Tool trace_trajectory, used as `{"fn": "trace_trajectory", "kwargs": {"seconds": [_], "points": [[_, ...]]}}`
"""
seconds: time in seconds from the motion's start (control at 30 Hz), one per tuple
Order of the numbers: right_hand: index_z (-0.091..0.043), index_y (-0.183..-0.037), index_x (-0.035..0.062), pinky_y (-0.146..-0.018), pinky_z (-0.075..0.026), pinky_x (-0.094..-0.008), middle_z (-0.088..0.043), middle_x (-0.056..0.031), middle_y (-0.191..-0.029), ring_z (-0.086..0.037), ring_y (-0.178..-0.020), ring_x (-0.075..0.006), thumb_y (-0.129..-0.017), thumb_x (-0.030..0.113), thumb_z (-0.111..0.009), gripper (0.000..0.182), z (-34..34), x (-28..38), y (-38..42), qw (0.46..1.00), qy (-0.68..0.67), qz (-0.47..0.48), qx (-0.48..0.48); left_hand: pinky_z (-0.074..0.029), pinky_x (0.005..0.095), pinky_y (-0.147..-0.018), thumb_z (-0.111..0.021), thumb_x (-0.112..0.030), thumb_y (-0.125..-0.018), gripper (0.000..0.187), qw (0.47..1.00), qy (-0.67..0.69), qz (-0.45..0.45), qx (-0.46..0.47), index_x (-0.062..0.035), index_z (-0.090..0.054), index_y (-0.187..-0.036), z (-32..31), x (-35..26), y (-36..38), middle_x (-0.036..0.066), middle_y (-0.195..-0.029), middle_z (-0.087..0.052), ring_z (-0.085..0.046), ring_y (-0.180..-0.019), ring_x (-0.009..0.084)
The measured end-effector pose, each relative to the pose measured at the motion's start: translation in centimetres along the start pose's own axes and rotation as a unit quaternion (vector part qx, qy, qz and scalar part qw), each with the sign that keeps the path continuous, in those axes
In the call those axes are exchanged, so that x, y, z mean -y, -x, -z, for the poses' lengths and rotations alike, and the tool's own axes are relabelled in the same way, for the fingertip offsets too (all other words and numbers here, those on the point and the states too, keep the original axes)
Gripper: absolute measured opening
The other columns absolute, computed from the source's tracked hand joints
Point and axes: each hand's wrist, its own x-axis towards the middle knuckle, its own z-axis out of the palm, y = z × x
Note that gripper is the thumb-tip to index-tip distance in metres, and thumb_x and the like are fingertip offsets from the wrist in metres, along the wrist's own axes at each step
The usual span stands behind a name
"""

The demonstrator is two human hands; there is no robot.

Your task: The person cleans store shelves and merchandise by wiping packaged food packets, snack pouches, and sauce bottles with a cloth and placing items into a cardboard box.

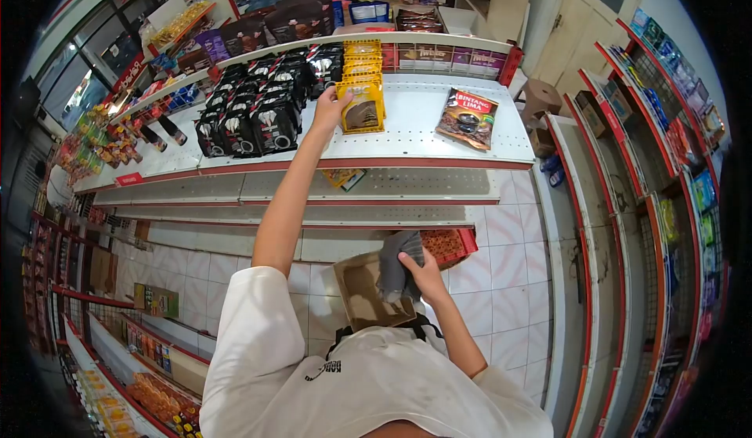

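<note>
My left hand (332,111) reaches up to the top shelf, its fingers at the left edge of the front yellow packet (363,115) and gripping it. More yellow packets (362,50) stand in a row behind that one. Left of them, black packets (274,125) are lined up in several rows. Lower down, near my body, my right hand (425,276) is closed round a grey cloth (400,264). The cloth hangs over an open cardboard box (360,285). A Bintang Lima packet (468,117) lies alone on the right part of the top shelf.
Below the white top shelf (415,144) are lower shelves, one holding a yellow packet (345,178). A red box (449,248) is beside the cardboard box. Stocked shelving (627,164) runs along the right. A brown stool (539,97) stands near the door (583,19).
</note>
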Motion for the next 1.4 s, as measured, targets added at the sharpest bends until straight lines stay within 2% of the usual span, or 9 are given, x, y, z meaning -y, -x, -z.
{"fn": "trace_trajectory", "kwargs": {"seconds": [0.1,0.4,0.77,0.87,0.97,1.03,1.07,1.17,1.4], "points": [[-0.057,-0.111,0.0011,-0.081,-0.047,-0.0279,-0.062,-0.0035,-0.1,-0.057,-0.09,-0.0118,-0.087,0.017,-0.065,0.03,0.6,-0.9,0.4,1.0,-0.006,-0.021,-0.005,-0.046,0.0266,-0.079,-0.066,-0.015,-0.086,0.032,0.993,-0.026,-0.061,-0.102,0.0011,-0.054,-0.112,-1.2,1.6,-0.7,0.009,-0.102,-0.062,-0.057,-0.092,0.0147],[-0.057,-0.112,0.0014,-0.082,-0.046,-0.0277,-0.062,-0.0034,-0.099,-0.056,-0.09,-0.0115,-0.088,0.017,-0.064,0.03,2.2,-1.4,0.1,1.0,0.01,-0.027,-0.013,-0.043,0.0229,-0.07,-0.065,-0.019,-0.088,0.023,0.995,0.044,-0.017,-0.093,0.0013,-0.064,-0.099,-1.3,-1.3,-0.1,0.003,-0.086,-0.063,-0.055,-0.078,0.0089],[-0.056,-0.112,0.001,-0.081,-0.047,-0.028,-0.062,-0.0037,-0.099,-0.057,-0.089,-0.0118,-0.088,0.017,-0.064,0.03,1.8,-1.3,0.0,0.999,0.015,-0.024,-0.014,-0.042,0.0224,-0.066,-0.067,-0.02,-0.087,0.026,0.993,0.045,-0.018,-0.104,0.0008,-0.064,-0.102,-0.3,3.3,-3.1,0.003,-0.083,-0.062,-0.054,-0.074,0.0082],[-0.056,-0.112,0.001,-0.081,-0.047,-0.0279,-0.062,-0.0038,-0.099,-0.057,-0.089,-0.0118,-0.088,0.017,-0.064,0.03,1.9,-1.7,0.1,0.999,0.003,-0.031,-0.01,-0.043,0.0233,-0.064,-0.067,-0.022,-0.086,0.027,0.988,0.022,-0.013,-0.155,-0.0001,-0.064,-0.101,-0.7,3.9,-3.2,0.004,-0.08,-0.061,-0.054,-0.07,0.01],[-0.056,-0.113,0.0011,-0.081,-0.047,-0.0279,-0.062,-0.0038,-0.099,-0.057,-0.089,-0.0119,-0.088,0.017,-0.064,0.03,1.9,-1.5,0.4,0.999,0.0,-0.043,-0.014,-0.044,0.031,-0.074,-0.069,-0.026,-0.083,0.036,0.982,0.013,-0.017,-0.188,-0.0025,-0.06,-0.109,-1.1,4.1,-2.9,0.007,-0.088,-0.06,-0.055,-0.08,0.0173],[-0.056,-0.113,0.001,-0.081,-0.047,-0.028,-0.062,-0.0038,-0.099,-0.057,-0.089,-0.012,-0.088,0.017,-0.064,0.03,2.1,-1.5,0.3,0.999,-0.008,-0.04,-0.013,-0.038,0.0399,-0.09,-0.071,-0.028,-0.079,0.048,0.901,-0.29,-0.085,-0.31,-0.0054,-0.053,-0.117,-2.1,2.0,-0.6,0.012,-0.102,-0.055,-0.05,-0.099,0.0277],[-0.056,-0.113,0.001,-0.081,-0.047,-0.028,-0.062,-0.0038,-0.099,-0.057,-0.089,-0.012,-0.088,0.017,-0.064,0.03,2.1,-1.4,0.3,0.999,-0.008,-0.04,-0.012,-0.027,0.0466,-0.1,-0.073,-0.03,-0.073,0.062,0.898,-0.323,-0.094,-0.283,-0.0076,-0.045,-0.125,-2.7,1.0,0.8,0.016,-0.117,-0.044,-0.039,-0.111,0.0362],[-0.057,-0.112,0.0011,-0.081,-0.047,-0.028,-0.062,-0.0038,-0.1,-0.057,-0.089,-0.0119,-0.088,0.017,-0.064,0.03,2.2,-1.2,0.1,0.999,-0.015,-0.047,-0.023,-0.033,0.0503,-0.096,-0.074,-0.033,-0.07,0.072,0.847,-0.46,-0.149,-0.22,-0.0076,-0.041,-0.129,-6.9,-2.0,6.6,0.018,-0.123,-0.037,-0.038,-0.114,0.0386],[-0.057,-0.112,0.0009,-0.08,-0.047,-0.0272,-0.062,-0.0034,-0.099,-0.057,-0.09,-0.0112,-0.088,0.017,-0.064,0.029,2.1,-1.8,-0.7,0.999,0.002,-0.044,-0.005,-0.032,0.0527,-0.097,-0.071,-0.033,-0.072,0.081,0.839,-0.501,-0.129,-0.167,-0.0103,-0.03,-0.137,-8.4,-0.6,6.2,0.02,-0.134,-0.027,-0.033,-0.119,0.0431]]}}
